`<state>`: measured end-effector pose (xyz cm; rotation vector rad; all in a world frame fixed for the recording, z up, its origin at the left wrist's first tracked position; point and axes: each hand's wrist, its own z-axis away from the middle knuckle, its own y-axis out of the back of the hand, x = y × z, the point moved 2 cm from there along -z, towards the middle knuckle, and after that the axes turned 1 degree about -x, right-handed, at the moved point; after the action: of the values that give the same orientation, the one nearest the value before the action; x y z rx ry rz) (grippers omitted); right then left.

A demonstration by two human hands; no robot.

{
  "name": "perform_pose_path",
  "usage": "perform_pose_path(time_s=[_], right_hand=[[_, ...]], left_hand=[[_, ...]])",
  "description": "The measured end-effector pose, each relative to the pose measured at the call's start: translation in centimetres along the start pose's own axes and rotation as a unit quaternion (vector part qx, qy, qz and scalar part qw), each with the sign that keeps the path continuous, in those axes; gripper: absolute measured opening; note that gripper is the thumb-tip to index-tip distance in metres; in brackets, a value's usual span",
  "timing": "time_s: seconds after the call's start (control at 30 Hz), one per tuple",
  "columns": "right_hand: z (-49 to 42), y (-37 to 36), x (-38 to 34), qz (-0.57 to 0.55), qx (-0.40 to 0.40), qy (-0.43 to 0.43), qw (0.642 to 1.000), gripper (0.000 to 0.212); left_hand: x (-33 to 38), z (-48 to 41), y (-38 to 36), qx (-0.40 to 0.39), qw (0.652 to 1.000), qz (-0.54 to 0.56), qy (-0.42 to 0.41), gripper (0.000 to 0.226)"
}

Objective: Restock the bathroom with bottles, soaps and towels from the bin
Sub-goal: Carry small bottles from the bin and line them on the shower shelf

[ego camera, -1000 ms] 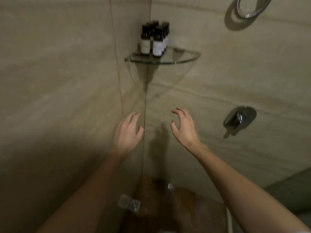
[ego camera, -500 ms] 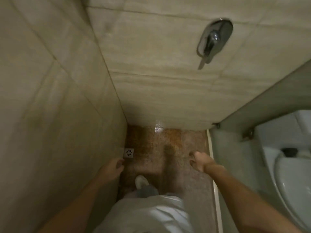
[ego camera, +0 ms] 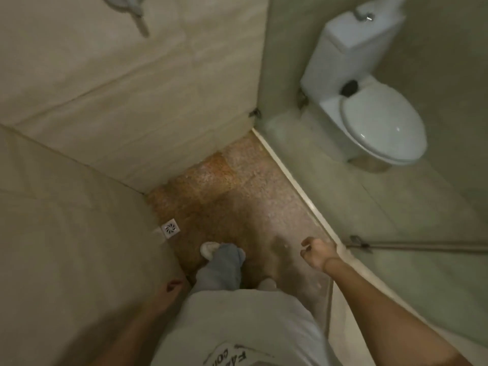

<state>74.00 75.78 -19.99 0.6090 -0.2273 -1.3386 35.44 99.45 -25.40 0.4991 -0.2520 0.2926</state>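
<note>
The view looks straight down into a tiled shower corner. The right hand (ego camera: 318,253) hangs out in front of the body above the floor (ego camera: 224,191), just short of the pale sill (ego camera: 290,178) that edges the shower. Its fingers are loosely curled and it holds nothing. The left hand (ego camera: 172,285) is low at the person's side, close against the left wall (ego camera: 66,247). Only part of it shows and it is blurred, so whether it is open or closed cannot be told.

Where the bottles, soaps, towels and bin are cannot be told from this view.

The floor is brownish and speckled, with a small square drain (ego camera: 170,228) set against the foot of the left wall. One foot (ego camera: 210,249) in pale footwear stands just right of the drain, under a grey trouser leg (ego camera: 221,270). A white shirt (ego camera: 237,326) with dark lettering fills the bottom centre.

Beyond the sill a white toilet (ego camera: 380,128) stands with its lid down. A metal shower handle (ego camera: 132,9) is on the far wall at the top left, blurred.
</note>
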Motion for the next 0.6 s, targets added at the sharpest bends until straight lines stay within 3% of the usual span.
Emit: perform_pose_path(time_s=[0.1,0.23,0.3,0.47,0.6], right_hand=[[2.7,-1.3,6.3,-0.094,0.025,-0.030,0.995,0.034],[6.8,-4.5,14.8,-0.213,0.085,-0.063,0.971,0.035],[8.6,-6.5,18.1,-0.262,0.090,-0.095,0.956,0.035],[12.9,-12.4,24.0,-0.387,0.125,-0.187,0.894,0.031],[15.5,-17.1,26.6,-0.474,0.105,-0.267,0.832,0.029]], left_hand=[[-2.6,-2.0,-1.3,-0.028,0.994,-0.092,-0.044,0.012],[3.5,4.4,-3.5,-0.053,0.981,-0.180,-0.045,0.031],[6.5,6.7,-4.9,-0.052,0.977,-0.203,-0.039,0.028],[13.5,5.8,-9.1,-0.079,0.949,-0.292,-0.088,0.019],[20.3,3.2,-14.5,-0.147,0.888,-0.416,-0.133,0.037]])
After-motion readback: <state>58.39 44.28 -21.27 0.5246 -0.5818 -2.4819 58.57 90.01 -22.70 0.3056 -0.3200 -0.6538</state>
